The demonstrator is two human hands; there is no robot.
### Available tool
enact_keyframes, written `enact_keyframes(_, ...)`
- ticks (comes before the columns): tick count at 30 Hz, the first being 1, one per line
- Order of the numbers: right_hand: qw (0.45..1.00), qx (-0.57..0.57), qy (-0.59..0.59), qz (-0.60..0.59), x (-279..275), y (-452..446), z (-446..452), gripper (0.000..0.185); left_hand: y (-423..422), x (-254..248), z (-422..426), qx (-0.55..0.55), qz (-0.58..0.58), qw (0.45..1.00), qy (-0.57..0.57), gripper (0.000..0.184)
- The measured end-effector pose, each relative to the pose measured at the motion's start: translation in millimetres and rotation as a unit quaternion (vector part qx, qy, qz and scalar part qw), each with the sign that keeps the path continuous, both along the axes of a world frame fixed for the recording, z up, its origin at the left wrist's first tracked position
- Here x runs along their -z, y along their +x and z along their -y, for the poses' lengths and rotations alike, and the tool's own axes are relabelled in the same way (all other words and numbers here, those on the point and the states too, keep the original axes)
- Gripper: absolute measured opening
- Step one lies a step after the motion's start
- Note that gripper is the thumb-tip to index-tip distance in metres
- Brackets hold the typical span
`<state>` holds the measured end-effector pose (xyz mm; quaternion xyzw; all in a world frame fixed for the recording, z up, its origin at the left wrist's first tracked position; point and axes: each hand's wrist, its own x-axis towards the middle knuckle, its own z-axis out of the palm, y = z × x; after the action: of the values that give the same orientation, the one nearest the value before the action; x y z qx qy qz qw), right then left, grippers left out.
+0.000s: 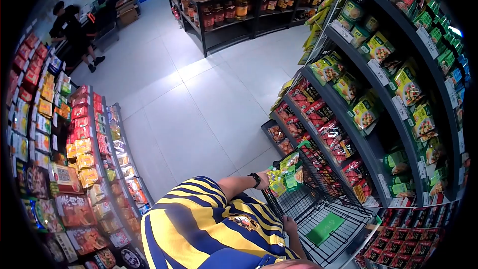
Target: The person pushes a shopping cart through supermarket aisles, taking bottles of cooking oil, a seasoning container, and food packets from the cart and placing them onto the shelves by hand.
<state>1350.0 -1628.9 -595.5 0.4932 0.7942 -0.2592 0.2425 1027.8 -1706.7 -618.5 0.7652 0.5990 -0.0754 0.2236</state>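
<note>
My left hand (263, 180), with a dark watch at the wrist, is closed on the near edge of green-and-yellow food packets (286, 175). They are at the far end of a black wire shopping cart (307, 219); I cannot tell whether they rest on it. Against the near side of the cart my right hand (289, 224) appears closed on the wire rim, its fingers partly hidden. A green panel (324, 229) lies on the cart's wire floor. My yellow-and-blue striped shirt fills the lower middle of the view.
Tall curved-looking shelves (371, 119) of green and red packets rise right of the cart. Packed shelves (82, 169) line the left. A rack of oil bottles (214, 17) stands ahead across the tiled floor (194, 104). A person in dark clothes (74, 32) stands far left.
</note>
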Motion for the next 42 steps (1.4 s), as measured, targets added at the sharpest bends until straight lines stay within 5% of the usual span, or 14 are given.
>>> enact_keyframes(10,0.974,-0.042,-0.162,-0.155,64.5,25.3,-48.1,0.056,-1.1,53.0,-8.4,-0.029,-0.032,0.999,-0.006,0.022)
enact_keyframes(15,0.905,0.148,-0.312,-0.250,-16.1,13.2,-57.7,0.049,0.7,22.1,-18.4,-0.002,-0.065,0.992,-0.106,0.033)
enact_keyframes(18,0.894,0.151,-0.304,-0.292,105.0,44.7,-95.9,0.047,5.1,11.8,-21.2,-0.037,-0.112,0.983,-0.142,0.023)
enact_keyframes(25,0.969,-0.008,-0.173,-0.178,154.1,76.7,-139.3,0.043,20.1,15.3,-48.8,-0.116,-0.162,0.952,-0.231,0.031)
enact_keyframes(26,0.980,-0.040,-0.167,-0.104,118.1,67.3,-143.0,0.043,27.5,14.3,-48.4,-0.161,-0.177,0.951,-0.195,0.021)
enact_keyframes(28,0.980,-0.087,-0.158,-0.084,246.0,103.3,-164.9,0.043,33.8,20.9,-58.4,-0.160,-0.173,0.943,-0.237,0.019)
enact_keyframes(29,0.967,-0.162,-0.090,-0.175,252.6,114.6,-170.5,0.039,41.5,0.3,-53.8,-0.184,-0.130,0.957,-0.183,0.022)
enact_keyframes(31,0.979,-0.033,-0.122,-0.160,206.8,115.5,-168.9,0.032,47.9,2.8,-64.6,-0.199,-0.005,0.965,-0.169,0.027)
enact_keyframes(33,0.978,-0.004,-0.030,-0.205,254.0,132.0,-171.5,0.027,52.3,33.1,-66.3,-0.213,0.086,0.971,-0.063,0.033)
enact_keyframes(35,0.983,0.041,-0.074,-0.163,197.1,119.1,-176.1,0.029,55.5,71.5,-72.6,-0.191,0.135,0.971,-0.052,0.035)
enact_keyframes(37,0.975,0.130,-0.123,-0.134,168.3,106.2,-175.9,0.034,69.5,65.4,-89.7,-0.240,0.106,0.957,-0.127,0.038)
enact_keyframes(38,0.970,0.148,-0.119,-0.150,204.2,116.7,-178.4,0.037,73.7,71.3,-101.8,-0.254,0.105,0.947,-0.166,0.041)
enact_keyframes(41,0.967,0.178,-0.139,-0.119,205.4,103.4,-182.0,0.036,71.0,148.1,-109.1,-0.242,0.155,0.949,-0.134,0.052)
enact_keyframes(42,0.951,0.223,-0.172,-0.126,207.2,98.3,-182.7,0.035,79.8,111.7,-126.3,-0.322,0.121,0.925,-0.164,0.056)
